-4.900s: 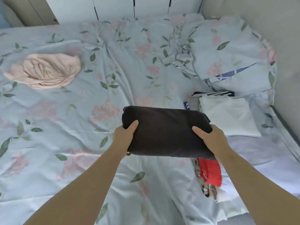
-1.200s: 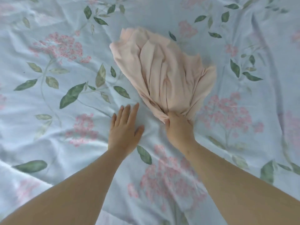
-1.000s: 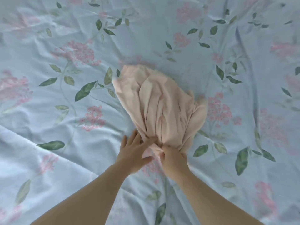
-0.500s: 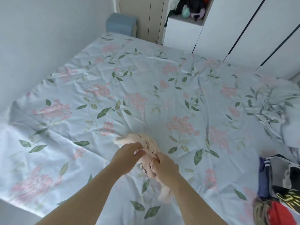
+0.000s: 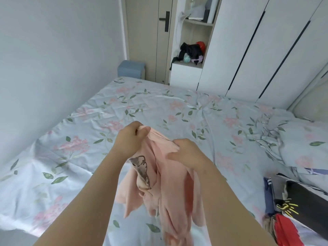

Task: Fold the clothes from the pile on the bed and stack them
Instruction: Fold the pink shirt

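The crumpled pale pink fabric garment point(image 5: 170, 183) carries a brown print. Under it the cotton bed sheet point(image 5: 159, 107) is light blue with pink flowers and green leaves. Right of the garment, a black folded cloth point(image 5: 307, 201) has yellow marks.

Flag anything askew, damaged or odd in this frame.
Nothing looks damaged or spilled. The pale pink printed garment hangs bunched and twisted from the left hand and right hand, not yet spread. On the far wooden shelf, a black cloth droops over the edge.
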`<action>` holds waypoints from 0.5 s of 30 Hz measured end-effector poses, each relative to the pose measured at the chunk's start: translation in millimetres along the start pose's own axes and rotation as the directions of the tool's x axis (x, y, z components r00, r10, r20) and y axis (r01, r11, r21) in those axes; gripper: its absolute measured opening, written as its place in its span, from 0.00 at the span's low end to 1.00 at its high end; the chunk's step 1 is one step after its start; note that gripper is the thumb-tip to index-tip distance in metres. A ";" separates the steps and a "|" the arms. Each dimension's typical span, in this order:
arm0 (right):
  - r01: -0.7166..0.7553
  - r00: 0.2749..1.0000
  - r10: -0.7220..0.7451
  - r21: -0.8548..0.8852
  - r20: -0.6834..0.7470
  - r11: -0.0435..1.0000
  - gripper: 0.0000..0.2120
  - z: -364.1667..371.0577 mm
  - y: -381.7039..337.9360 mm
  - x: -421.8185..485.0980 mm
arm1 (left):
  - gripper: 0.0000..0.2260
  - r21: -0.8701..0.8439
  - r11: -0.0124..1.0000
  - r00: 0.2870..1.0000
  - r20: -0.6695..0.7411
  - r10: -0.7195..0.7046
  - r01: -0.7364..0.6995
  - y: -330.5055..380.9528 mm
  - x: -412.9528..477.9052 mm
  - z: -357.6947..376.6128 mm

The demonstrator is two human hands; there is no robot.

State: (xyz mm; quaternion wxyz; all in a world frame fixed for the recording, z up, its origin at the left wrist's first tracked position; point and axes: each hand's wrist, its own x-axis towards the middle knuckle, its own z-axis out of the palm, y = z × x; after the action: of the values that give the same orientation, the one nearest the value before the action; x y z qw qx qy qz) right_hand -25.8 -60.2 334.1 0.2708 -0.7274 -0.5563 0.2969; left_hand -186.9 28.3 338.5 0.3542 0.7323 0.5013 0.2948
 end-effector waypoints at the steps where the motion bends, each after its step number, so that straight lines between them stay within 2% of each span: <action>1: -0.036 0.999 0.035 -0.018 -0.025 0.999 0.10 -2.2 3.9 -0.8 | 0.12 -0.002 1.000 0.999 -0.038 0.000 0.000 0.9 1.1 -5.9; 3: -0.077 0.991 0.074 -0.017 -0.116 0.997 0.14 -6.4 10.6 -2.9 | 0.13 -0.022 1.000 0.995 -0.097 -0.021 0.019 -1.3 2.8 -17.4; 7: -0.030 0.966 0.064 0.136 -0.252 0.990 0.09 -12.2 3.3 -3.4 | 0.14 -0.089 0.994 0.986 -0.151 -0.078 0.065 -9.4 0.2 -29.4; 10: 0.034 0.963 0.053 0.314 -0.264 0.949 0.09 -18.4 -10.8 -3.0 | 0.15 -0.150 0.985 0.974 -0.193 -0.115 0.087 -11.9 -2.7 -36.2; 12: 0.044 0.964 0.054 0.358 -0.259 0.933 0.11 -24.2 -17.8 -1.6 | 0.17 -0.188 0.979 0.972 -0.205 -0.113 0.074 -12.8 0.2 -45.2; 15: 0.065 0.965 0.038 0.377 -0.260 0.924 0.14 -30.0 -27.2 3.7 | 0.24 -0.199 0.980 0.983 -0.182 -0.032 -0.005 -11.6 7.5 -58.0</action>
State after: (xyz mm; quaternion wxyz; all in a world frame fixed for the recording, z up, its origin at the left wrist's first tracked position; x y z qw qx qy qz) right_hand -20.7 -52.2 373.6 0.4807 -0.6896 -0.4519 0.2987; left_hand -236.2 51.1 363.0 0.3795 0.6595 0.5052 0.4073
